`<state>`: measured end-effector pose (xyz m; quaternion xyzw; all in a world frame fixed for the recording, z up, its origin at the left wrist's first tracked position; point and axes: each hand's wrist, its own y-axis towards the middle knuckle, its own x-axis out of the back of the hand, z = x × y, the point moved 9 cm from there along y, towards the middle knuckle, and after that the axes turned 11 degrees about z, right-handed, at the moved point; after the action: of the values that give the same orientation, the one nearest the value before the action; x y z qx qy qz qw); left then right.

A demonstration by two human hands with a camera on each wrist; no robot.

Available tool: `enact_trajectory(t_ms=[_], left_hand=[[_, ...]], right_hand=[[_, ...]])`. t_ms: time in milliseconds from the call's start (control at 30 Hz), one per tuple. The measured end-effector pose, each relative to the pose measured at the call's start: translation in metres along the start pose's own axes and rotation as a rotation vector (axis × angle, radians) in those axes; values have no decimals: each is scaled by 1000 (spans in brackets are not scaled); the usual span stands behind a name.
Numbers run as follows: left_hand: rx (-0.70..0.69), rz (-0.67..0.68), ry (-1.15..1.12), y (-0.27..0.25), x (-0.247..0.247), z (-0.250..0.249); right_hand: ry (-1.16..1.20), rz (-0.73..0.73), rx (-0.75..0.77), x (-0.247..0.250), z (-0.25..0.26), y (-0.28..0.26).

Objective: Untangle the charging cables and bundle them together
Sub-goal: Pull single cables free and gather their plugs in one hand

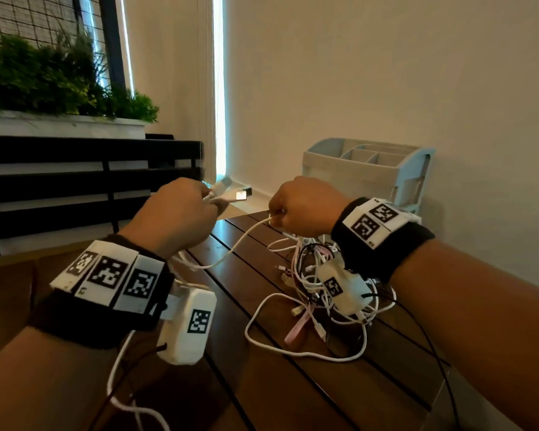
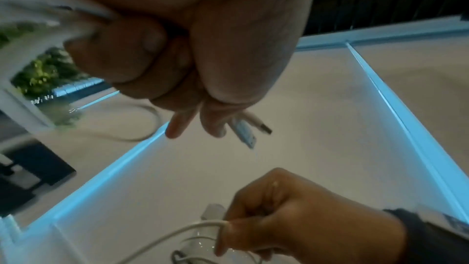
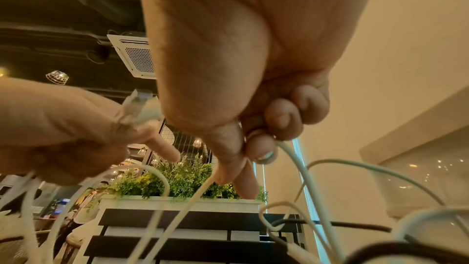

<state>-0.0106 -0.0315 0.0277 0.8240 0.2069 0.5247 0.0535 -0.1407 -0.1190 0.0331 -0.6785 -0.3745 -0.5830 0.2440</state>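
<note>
Nearest the head camera are 2 forearms, each in a black wristband carrying white square-code tags: 3 tags show on the left band (image 1: 106, 281) and 2 on the right band (image 1: 374, 223), plus 1 tag on each white camera housing under the wrists. The codes are patterns only; no readable words or brand names appear anywhere.

The left hand (image 1: 175, 213) is closed in a fist around gathered white cable ends; beyond its thumb side at least 2 USB plugs (image 2: 250, 129) stick out, and there may be a 3rd in the blurred head view. The right hand (image 1: 302, 209) is curled too, pinching 1 white cable (image 1: 231, 253) between thumb and forefinger. That cable sags from the right hand's grip across to below the left fist.

Directly under the right wrist, on the dark slatted table (image 1: 262, 384), lies 1 tangled heap of cables (image 1: 318, 293): mostly white, some black, 1 pink flat one. Behind the right hand stands 1 pale blue desk organiser (image 1: 411, 172).
</note>
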Motion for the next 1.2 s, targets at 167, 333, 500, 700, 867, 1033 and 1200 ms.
enact_trajectory(t_ms=[167, 333, 500, 700, 867, 1033, 1200], left_hand=[[-75, -42, -266, -6, 1, -16], [-91, 105, -142, -3, -37, -24], [-109, 38, 178, -4, -18, -26], [-86, -174, 281, -10, 35, -11], [-17, -285, 215, -8, 56, 9], [126, -250, 247, 2, 50, 44], [240, -285, 256, -1, 66, 61]], right_hand=[[201, -43, 25, 1, 1, 1], [287, -51, 86, 5, 4, -2], [324, 163, 34, -33, -15, -1], [247, -236, -207, 4, -82, -3], [378, -91, -174, 0, -96, -8], [474, 21, -231, -6, -104, -16], [643, -9, -263, -2, -108, -25]])
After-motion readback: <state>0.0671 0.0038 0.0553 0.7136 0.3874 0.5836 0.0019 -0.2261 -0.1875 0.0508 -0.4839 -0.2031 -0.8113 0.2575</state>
